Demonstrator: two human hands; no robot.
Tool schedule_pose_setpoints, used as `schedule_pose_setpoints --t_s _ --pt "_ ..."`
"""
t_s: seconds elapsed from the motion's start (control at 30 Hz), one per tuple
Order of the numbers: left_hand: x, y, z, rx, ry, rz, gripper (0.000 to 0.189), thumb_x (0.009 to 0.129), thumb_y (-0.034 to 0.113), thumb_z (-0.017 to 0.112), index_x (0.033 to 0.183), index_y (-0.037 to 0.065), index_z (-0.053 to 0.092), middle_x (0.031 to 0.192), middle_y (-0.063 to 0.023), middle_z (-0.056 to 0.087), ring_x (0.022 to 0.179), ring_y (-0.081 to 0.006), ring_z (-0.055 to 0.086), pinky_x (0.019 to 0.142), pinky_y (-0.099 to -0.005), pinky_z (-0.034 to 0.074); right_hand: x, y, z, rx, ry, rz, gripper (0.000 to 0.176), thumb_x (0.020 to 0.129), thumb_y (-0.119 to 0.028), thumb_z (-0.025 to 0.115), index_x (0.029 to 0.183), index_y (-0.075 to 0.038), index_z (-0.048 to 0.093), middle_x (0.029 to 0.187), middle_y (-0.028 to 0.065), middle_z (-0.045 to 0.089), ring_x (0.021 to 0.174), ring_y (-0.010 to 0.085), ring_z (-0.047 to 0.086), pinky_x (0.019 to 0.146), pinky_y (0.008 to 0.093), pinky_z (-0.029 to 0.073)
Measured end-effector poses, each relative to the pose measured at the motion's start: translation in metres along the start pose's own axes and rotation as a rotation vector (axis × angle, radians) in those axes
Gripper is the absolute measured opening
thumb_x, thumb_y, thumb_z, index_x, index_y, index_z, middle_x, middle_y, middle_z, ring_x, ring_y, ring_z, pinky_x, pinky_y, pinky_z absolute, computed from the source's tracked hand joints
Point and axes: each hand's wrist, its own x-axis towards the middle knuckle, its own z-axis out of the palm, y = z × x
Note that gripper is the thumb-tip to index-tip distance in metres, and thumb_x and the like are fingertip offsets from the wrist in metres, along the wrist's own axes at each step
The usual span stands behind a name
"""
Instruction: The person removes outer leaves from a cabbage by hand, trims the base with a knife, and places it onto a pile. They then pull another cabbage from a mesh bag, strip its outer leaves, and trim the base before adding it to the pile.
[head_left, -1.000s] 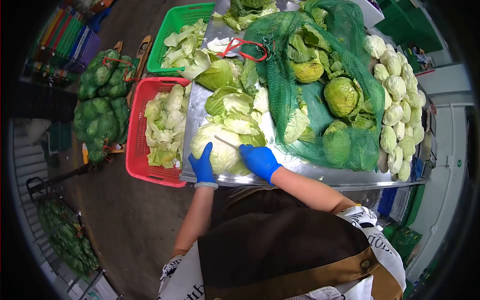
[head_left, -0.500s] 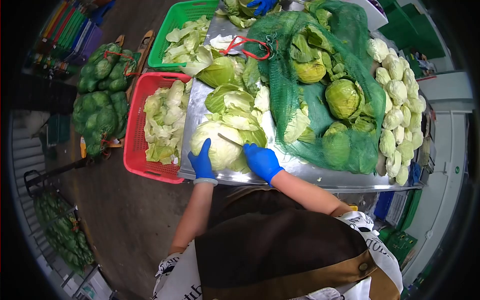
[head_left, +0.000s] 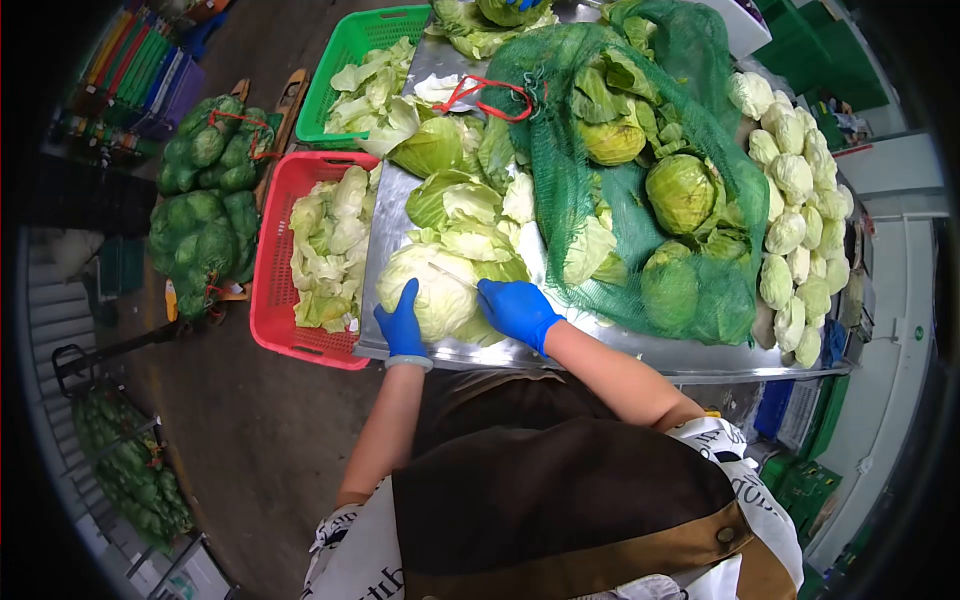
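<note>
Right at the near edge of the steel surface [head_left: 600,347], the person leans over a big pale cabbage [head_left: 432,285] with both hands in blue gloves. On the left hand [head_left: 402,322] the grip is wide open: the palm lies flat against the cabbage's near left side and the fingers spread up over it, steadying rather than clutching. On the right hand [head_left: 517,310] the grip is curled shut around the handle of a knife [head_left: 456,274], whose thin blade shows only as a faint pale line slanting up and left across the top of the head. The cabbage sits on the surface just beside its left edge, touching a heap of loose leaves [head_left: 470,215] behind it. To the right of that heap sprawls a green net sack [head_left: 560,180], slumped open, with darker green heads inside. Along the far right edge lies a row of trimmed heads [head_left: 795,200], small and whitish. Hard against the surface's left side stands a red basket [head_left: 268,300] full of stripped leaves, and beyond it a green basket [head_left: 340,55] holding more. Down on the floor to the left lie tied net bags [head_left: 200,215] packed with cabbages.
</note>
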Motion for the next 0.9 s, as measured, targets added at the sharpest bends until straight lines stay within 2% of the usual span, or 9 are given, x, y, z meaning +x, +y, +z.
schedule_pose_setpoints --t_s 0.1,0.2,0.4,0.53,0.73,0.83,0.9 --pt "0.0 -0.003 -0.001 0.001 -0.048 0.004 0.061 0.072 0.015 0.078 0.121 -0.005 0.047 0.113 -0.0153 0.057 0.096 -0.0238 0.06 0.078 -0.0358 0.053 0.007 -0.001 0.001 -0.001 -0.054 0.018 0.021 0.091 -0.025 0.047 0.093 -0.006 0.056 0.073 0.02 0.063 0.064 0.0392 0.061 0.059 0.0494 0.049" --pt "0.003 0.002 -0.003 -0.011 -0.079 -0.022 0.064 0.072 0.015 0.078 0.123 -0.006 0.045 0.114 -0.0156 0.056 0.097 -0.0242 0.06 0.078 -0.0361 0.053 0.002 -0.003 -0.006 0.002 -0.099 0.029 0.018 0.089 -0.02 0.046 0.092 -0.004 0.055 0.073 0.0189 0.064 0.065 0.038 0.062 0.059 0.0491 0.049" --pt "0.0 0.002 0.0 -0.015 -0.017 -0.037 0.06 0.073 0.016 0.077 0.122 -0.005 0.049 0.115 -0.0147 0.057 0.097 -0.0244 0.06 0.079 -0.0361 0.053 -0.01 0.006 -0.003 -0.187 -0.014 -0.02 0.014 0.084 -0.014 0.05 0.094 -0.005 0.054 0.076 0.0164 0.063 0.062 0.0339 0.064 0.054 0.045 0.05" --pt "0.003 -0.003 -0.002 0.041 -0.026 0.027 0.055 0.076 0.019 0.074 0.121 -0.004 0.054 0.115 -0.0144 0.059 0.097 -0.0245 0.062 0.081 -0.0366 0.052 0.0 0.01 0.002 -0.341 0.016 0.089 0.013 0.083 -0.01 0.049 0.094 -0.005 0.054 0.079 0.0152 0.063 0.06 0.0316 0.064 0.052 0.0428 0.051" --pt "-0.002 0.004 -0.006 -0.053 -0.097 -0.026 0.054 0.074 0.012 0.076 0.12 -0.004 0.051 0.112 -0.0134 0.058 0.097 -0.0232 0.06 0.08 -0.0345 0.052 0.003 0.023 0.014 -0.113 0.061 0.142 0.019 0.091 -0.02 0.046 0.097 -0.004 0.053 0.077 0.0206 0.063 0.063 0.0365 0.063 0.056 0.0479 0.05" --pt "0.003 0.001 -0.019 -0.059 -0.159 -0.034 0.051 0.075 0.013 0.074 0.119 -0.002 0.052 0.112 -0.0131 0.059 0.098 -0.0238 0.06 0.081 -0.0349 0.052 0.026 0.048 0.015 0.004 0.196 0.382 0.025 0.092 -0.026 0.045 0.095 -0.004 0.055 0.077 0.0226 0.063 0.065 0.0401 0.062 0.059 0.0502 0.05" --pt "-0.001 -0.001 -0.026 -0.074 -0.171 -0.049 0.051 0.075 0.013 0.073 0.119 -0.002 0.052 0.112 -0.0131 0.059 0.099 -0.0241 0.059 0.082 -0.0351 0.051 0.038 0.081 0.003 -0.034 0.215 0.315 0.026 0.092 -0.028 0.046 0.093 -0.005 0.057 0.076 0.0221 0.064 0.065 0.0417 0.061 0.06 0.0505 0.05"
